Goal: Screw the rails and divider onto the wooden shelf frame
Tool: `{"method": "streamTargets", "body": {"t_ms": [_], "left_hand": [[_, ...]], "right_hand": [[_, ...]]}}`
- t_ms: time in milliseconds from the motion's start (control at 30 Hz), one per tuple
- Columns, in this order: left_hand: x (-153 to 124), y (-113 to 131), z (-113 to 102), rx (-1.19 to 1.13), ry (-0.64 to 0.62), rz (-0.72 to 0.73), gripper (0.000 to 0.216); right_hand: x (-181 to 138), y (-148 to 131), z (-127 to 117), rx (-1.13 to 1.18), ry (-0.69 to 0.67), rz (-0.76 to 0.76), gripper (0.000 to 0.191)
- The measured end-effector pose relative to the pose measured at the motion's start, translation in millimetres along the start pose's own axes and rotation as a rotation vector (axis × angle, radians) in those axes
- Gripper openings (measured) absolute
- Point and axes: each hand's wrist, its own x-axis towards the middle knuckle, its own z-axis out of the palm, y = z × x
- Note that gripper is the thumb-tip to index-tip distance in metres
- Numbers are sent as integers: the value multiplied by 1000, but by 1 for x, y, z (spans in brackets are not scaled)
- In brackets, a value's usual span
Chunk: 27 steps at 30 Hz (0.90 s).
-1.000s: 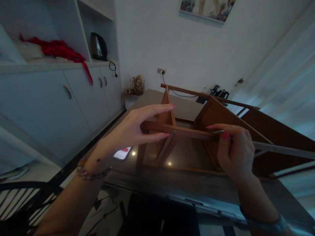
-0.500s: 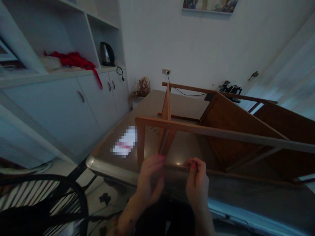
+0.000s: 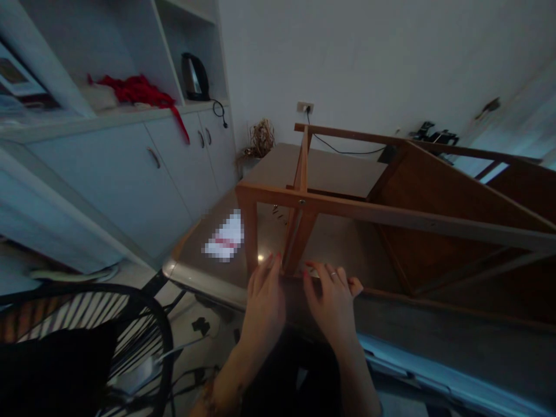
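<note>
Both hands lay at lower centre on the worktop (image 3: 208, 263), the left hand (image 3: 264, 304) and right hand (image 3: 332, 301) flat with fingers spread. Their fingertips touched the wooden frame (image 3: 347, 211) at its bottom rail.

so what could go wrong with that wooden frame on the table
The brown wooden frame lies near the front edge of the glossy brown table; with the left hand and right hand flat and gripping nothing, a nudge might slide it off. The flat white item by the table's left corner could get knocked down.
</note>
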Motion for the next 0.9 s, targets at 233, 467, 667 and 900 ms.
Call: {"method": "streamTargets", "body": {"t_ms": [233, 467, 667, 900], "left_hand": [[1, 6, -5, 50, -25, 1, 54], [5, 9, -9, -56, -41, -33, 54], [7, 13, -8, -54, -31, -39, 54], [5, 14, -9, -27, -52, -44, 53]], "right_hand": [[-3, -1, 1, -64, -58, -92, 25], [-3, 0, -1, -64, -89, -128, 22], [-2, 1, -1, -61, -80, -147, 23], [-3, 2, -1, -62, -91, -150, 24]]}}
